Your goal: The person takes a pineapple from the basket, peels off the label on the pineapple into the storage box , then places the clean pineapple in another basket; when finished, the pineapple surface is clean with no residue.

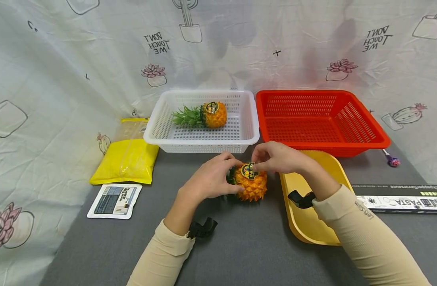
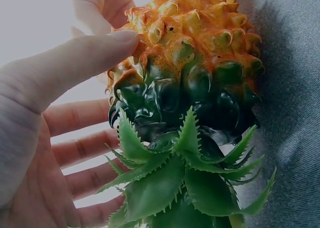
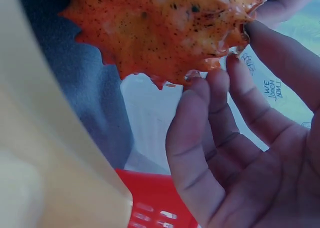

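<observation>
Near the middle of the table, an orange artificial pineapple with a round black-and-yellow label lies on its side, label up. My left hand grips it near the leafy end, thumb on the near side. Green toothed leaves point toward the palm in the left wrist view. From the right, my right hand holds the fruit with curled fingers, its thumb at the label's edge. Its fingertips meet the spiky skin in the right wrist view. A similar pineapple lies in the white basket.
Behind on the right stands a red basket. A yellow tray sits under my right forearm. To the left are a yellow bag and a white packet. A long black-and-white box and a lollipop lie at right.
</observation>
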{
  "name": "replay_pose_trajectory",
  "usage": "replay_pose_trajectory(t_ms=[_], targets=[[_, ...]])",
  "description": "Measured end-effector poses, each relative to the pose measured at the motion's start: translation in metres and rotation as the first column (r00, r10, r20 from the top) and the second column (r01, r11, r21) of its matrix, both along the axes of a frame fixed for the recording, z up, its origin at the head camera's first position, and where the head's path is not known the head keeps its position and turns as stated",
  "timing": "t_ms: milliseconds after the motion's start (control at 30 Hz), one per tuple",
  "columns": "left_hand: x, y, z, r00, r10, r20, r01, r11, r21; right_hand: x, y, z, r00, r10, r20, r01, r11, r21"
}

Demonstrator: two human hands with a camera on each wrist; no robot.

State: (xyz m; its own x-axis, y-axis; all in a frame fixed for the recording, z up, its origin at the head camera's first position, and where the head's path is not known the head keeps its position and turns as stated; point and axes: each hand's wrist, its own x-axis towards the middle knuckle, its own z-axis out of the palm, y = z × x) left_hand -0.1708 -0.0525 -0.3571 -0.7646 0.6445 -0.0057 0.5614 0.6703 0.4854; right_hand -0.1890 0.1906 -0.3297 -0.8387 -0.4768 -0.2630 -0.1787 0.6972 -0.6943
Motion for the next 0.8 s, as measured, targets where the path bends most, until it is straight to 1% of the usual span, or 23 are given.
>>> replay_pose_trajectory(t_ms=[133, 267, 567, 800], targets=[[0.0007, 0.0008, -0.0002, 1.0, 0.001, 0.004, -0.001, 1.0, -0.004, -0.0009, 0.0023, -0.0018, 0.998, -0.037, 0.054, 0.04, 0.997, -0.064], [0.0008, 0.0015, 0.0002, 1.0, 0.0, 0.005, 0.0, 1.0, -0.004, -0.0011, 0.0033, -0.0026, 0.995, -0.063, 0.074, 0.069, 0.993, -0.091], [0.0016, 0.0011, 0.0009, 1.0, -0.001, 0.001, 0.001, 1.0, -0.005, -0.0004, 0.0017, -0.0034, 0.994, -0.09, 0.058, 0.096, 0.989, -0.113], [0.0013, 0.0008, 0.0, 1.0, 0.006, 0.004, -0.006, 1.0, -0.013, 0.0014, 0.0021, -0.0037, 0.995, -0.085, 0.05, 0.092, 0.985, -0.146]])
